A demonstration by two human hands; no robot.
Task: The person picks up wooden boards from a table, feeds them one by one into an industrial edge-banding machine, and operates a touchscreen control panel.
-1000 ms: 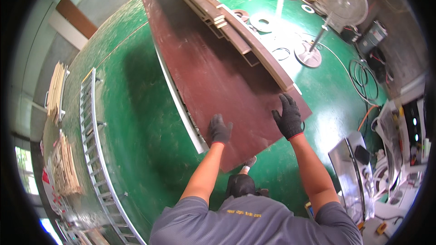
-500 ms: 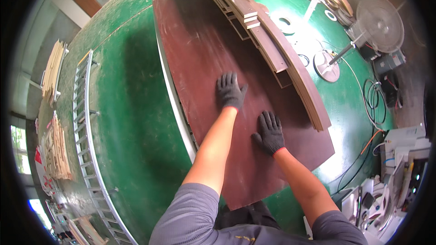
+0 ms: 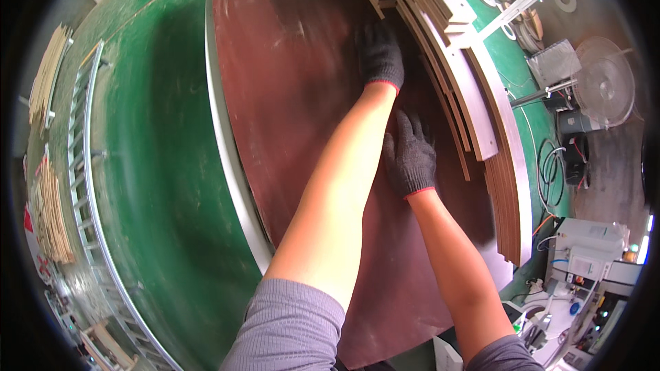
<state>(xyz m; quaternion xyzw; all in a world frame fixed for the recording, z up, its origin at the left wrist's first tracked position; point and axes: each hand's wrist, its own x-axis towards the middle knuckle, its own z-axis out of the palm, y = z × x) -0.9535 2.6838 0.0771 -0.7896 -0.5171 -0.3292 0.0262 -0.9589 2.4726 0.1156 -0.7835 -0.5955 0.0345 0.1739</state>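
Observation:
A large reddish-brown panel [image 3: 289, 117] stretches away from me, and both my hands are over it in dark knit gloves with red cuffs. My left hand [image 3: 380, 58] reaches farther forward, its fingers stretched toward the near side of a stack of brown boards [image 3: 474, 96]. Shadow and some blur dim those fingertips. Closer to me, my right hand [image 3: 412, 158] lies palm down on the panel, fingers extended, just left of the stack's lower boards. Neither hand appears to grip anything.
A metal ladder-like roller rack [image 3: 84, 165] stands on the green floor [image 3: 158, 165] at left, with piled wooden strips [image 3: 51, 213] beyond it. To the right are a floor fan [image 3: 601, 82], coiled cables [image 3: 550, 168] and a white machine [image 3: 584, 247]. A pale edge [image 3: 223, 130] runs along the panel's left side.
Both hands have moved forward, the left one also rightward, closer to the stacked boards. My view has shifted, so the stack looks nearer and the fan sits farther right.

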